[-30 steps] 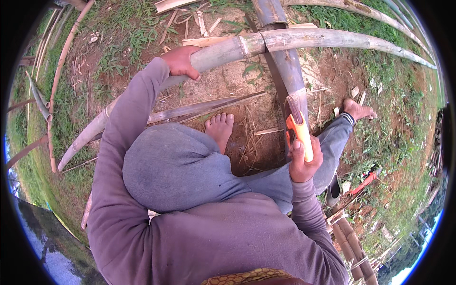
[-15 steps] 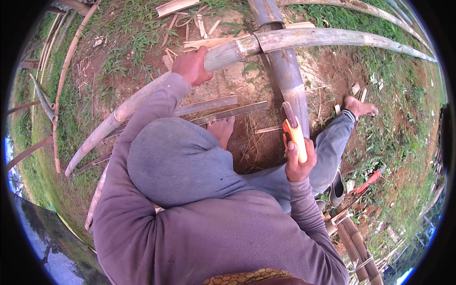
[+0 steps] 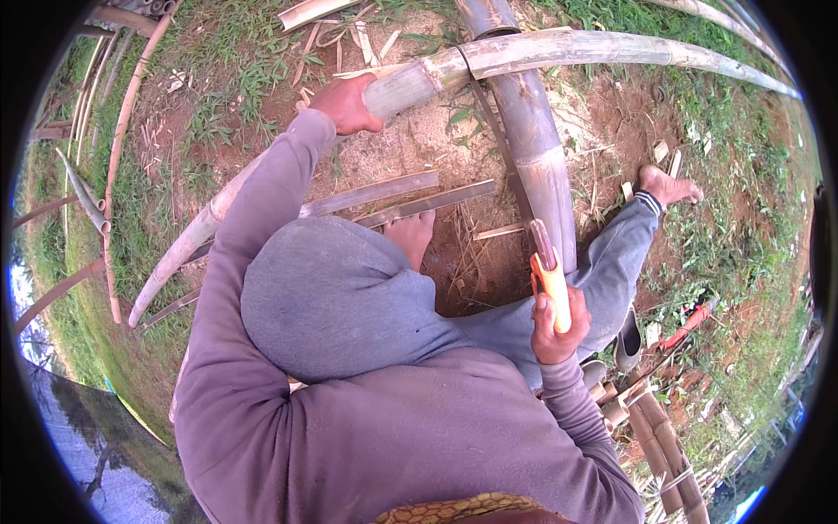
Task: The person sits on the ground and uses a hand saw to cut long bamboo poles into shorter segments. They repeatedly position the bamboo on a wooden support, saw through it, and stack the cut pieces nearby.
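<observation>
My right hand (image 3: 560, 327) is wrapped around the orange-yellow handle of a hand saw (image 3: 552, 284). Its long dark blade stretches away from me and crosses a thick pale bamboo pole (image 3: 602, 47). On the near part of that pole, left of the blade, my left hand (image 3: 347, 103) grips from above. Beneath, a second thick greyish bamboo pole (image 3: 543, 179) runs away from me and supports the first one. How deep the blade sits in the bamboo I cannot tell.
Split bamboo strips (image 3: 428, 199) lie by my bare foot (image 3: 410, 236). My other foot (image 3: 670, 185) rests on soil to the right. A red-handled tool (image 3: 690, 325), a dark shoe (image 3: 628, 342) and cut bamboo pieces (image 3: 655, 441) lie at the lower right.
My right hand has drawn the saw handle back toward me. My left hand keeps its grip on the pole; the view has shifted slightly.
</observation>
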{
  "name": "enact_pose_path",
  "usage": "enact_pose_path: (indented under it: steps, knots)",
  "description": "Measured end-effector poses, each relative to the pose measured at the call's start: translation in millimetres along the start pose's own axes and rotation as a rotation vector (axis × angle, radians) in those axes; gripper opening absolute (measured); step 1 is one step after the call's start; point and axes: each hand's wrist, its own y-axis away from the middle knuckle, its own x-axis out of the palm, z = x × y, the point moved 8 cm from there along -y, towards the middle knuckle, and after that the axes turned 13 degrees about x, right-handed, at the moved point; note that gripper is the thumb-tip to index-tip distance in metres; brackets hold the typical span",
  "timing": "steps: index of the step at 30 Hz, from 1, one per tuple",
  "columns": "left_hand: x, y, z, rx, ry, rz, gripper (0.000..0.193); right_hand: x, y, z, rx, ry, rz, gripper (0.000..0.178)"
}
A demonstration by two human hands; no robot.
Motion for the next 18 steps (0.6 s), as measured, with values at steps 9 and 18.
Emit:
enact_pose_path:
  steps: [9, 18]
  knots:
    - [-2.8, -6.6, -1.6, 0.073, 0.086, -0.010, 0.079, 84.3, -115.4, 56.4, -0.123, -0.001, -0.094, 0.019]
    - [4.5, -7.3, 1.6, 0.093, 0.220, 0.092, 0.082, 35.4, -36.4, 16.8, -0.117, 0.067, -0.092, 0.022]
